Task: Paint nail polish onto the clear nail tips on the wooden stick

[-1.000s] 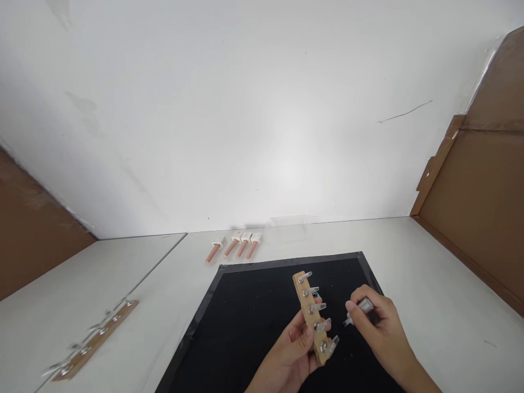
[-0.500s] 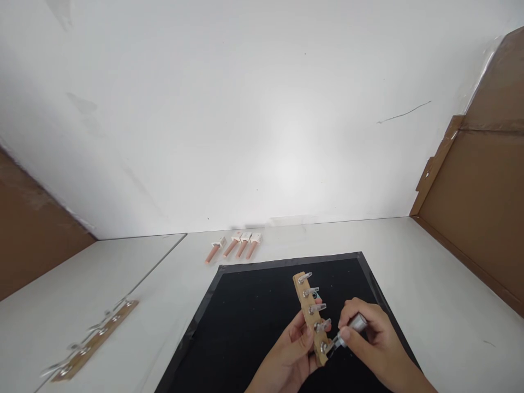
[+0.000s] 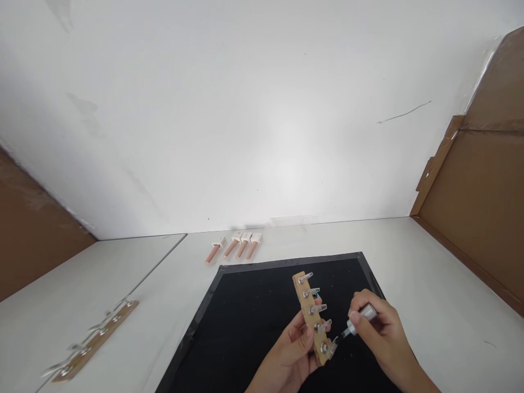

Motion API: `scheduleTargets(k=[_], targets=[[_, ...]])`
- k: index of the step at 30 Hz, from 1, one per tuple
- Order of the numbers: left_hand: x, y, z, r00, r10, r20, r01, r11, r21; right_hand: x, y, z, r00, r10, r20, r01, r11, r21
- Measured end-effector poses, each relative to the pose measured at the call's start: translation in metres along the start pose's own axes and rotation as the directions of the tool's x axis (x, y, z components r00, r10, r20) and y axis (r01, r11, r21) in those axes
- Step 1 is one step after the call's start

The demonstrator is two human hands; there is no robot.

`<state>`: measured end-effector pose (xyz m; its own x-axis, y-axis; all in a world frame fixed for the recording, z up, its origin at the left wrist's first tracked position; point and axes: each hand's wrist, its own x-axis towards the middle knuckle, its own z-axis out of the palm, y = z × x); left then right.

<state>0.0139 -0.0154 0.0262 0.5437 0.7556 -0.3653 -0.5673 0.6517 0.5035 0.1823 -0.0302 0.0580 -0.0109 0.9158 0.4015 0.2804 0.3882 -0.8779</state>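
Observation:
My left hand [image 3: 289, 349] is closed around a narrow wooden nail-tip stand [image 3: 308, 305], tilted over the black mat. Several clear false nails [image 3: 317, 309] stick out from round metal mounts along it. Something small and teal shows behind the stand near my fingertips, mostly hidden. My right hand [image 3: 379, 327] pinches a nail polish brush [image 3: 364, 317] by its silver handle. Its dark bristles point down and left, at or very near the tip of the nearest false nail [image 3: 333, 346]; whether they touch I cannot tell.
A black mat [image 3: 229, 327] with taped edges lies under my hands. Several pink-handled pieces with white blocks [image 3: 244, 244] lie behind it. Another wooden stand with nail tips [image 3: 96, 343] rests at the left. Brown cardboard panels [image 3: 475, 180] flank a white back wall.
My right hand has drawn the brush to the right and slightly up, from near the metal mount out toward the nail's tip. My left hand and the stand hold almost still.

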Motion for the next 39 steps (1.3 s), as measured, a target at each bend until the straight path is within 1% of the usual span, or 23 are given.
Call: scheduleTargets(k=[3,6,9,12,15,17,20,23,25,28,30,32,33,37,39], targets=[[0.002,0.0,0.002,1.0,0.0,0.003,0.0,1.0,0.008,0.0,-0.003,0.001,0.995,-0.019,0.101,0.015,0.999,0.049],[0.003,0.0,0.004,1.0,-0.003,-0.004,0.003,1.0,0.016,0.0,-0.002,0.002,0.988,-0.005,0.152,-0.002,0.999,0.044],[0.003,-0.001,0.004,1.0,0.003,-0.005,-0.002,1.0,0.023,-0.001,0.003,0.003,0.987,0.061,0.149,-0.06,0.998,-0.017],[0.002,-0.002,0.001,1.0,0.002,-0.01,-0.002,1.0,0.024,-0.001,0.007,0.002,0.99,0.12,0.079,-0.115,0.991,-0.068],[0.001,-0.002,-0.002,1.0,-0.003,-0.02,0.004,1.0,0.028,-0.002,0.007,0.001,0.991,0.128,0.039,-0.126,0.991,-0.053],[0.001,-0.001,-0.003,1.0,-0.003,-0.02,0.004,0.999,0.033,-0.002,0.005,0.0,0.992,0.107,0.064,-0.106,0.994,-0.016],[0.002,-0.001,-0.002,1.0,0.001,-0.012,0.0,0.999,0.044,-0.002,0.001,0.0,0.988,0.063,0.139,-0.068,0.997,0.028],[0.003,-0.002,-0.001,1.0,0.004,0.013,-0.004,0.998,0.062,-0.001,0.0,0.001,0.982,0.078,0.174,-0.08,0.997,0.004],[0.003,-0.003,-0.002,1.0,0.004,0.023,-0.005,0.998,0.069,0.0,0.001,0.002,0.983,0.121,0.14,-0.116,0.992,-0.041],[0.002,-0.004,-0.006,1.0,-0.001,0.014,0.0,0.998,0.059,0.002,0.003,0.003,0.985,0.168,0.039,-0.165,0.984,-0.072],[0.002,-0.004,-0.007,1.0,-0.001,0.006,0.001,0.999,0.047,0.002,0.004,0.002,0.984,0.177,-0.015,-0.177,0.982,-0.066],[0.002,-0.003,-0.008,1.0,0.001,-0.001,-0.001,0.999,0.04,0.001,0.004,0.001,0.986,0.166,-0.021,-0.167,0.985,-0.047],[0.002,-0.003,-0.007,1.0,0.002,-0.002,-0.002,0.999,0.038,0.001,0.003,0.001,0.988,0.154,-0.002,-0.154,0.987,-0.035],[0.004,-0.003,-0.004,1.0,0.009,0.008,-0.009,0.999,0.034,0.0,0.002,0.0,0.983,0.112,0.143,-0.111,0.994,-0.012],[0.004,-0.004,-0.003,1.0,0.014,0.009,-0.014,0.999,0.032,0.001,0.001,0.0,0.978,0.127,0.162,-0.123,0.992,-0.038]])
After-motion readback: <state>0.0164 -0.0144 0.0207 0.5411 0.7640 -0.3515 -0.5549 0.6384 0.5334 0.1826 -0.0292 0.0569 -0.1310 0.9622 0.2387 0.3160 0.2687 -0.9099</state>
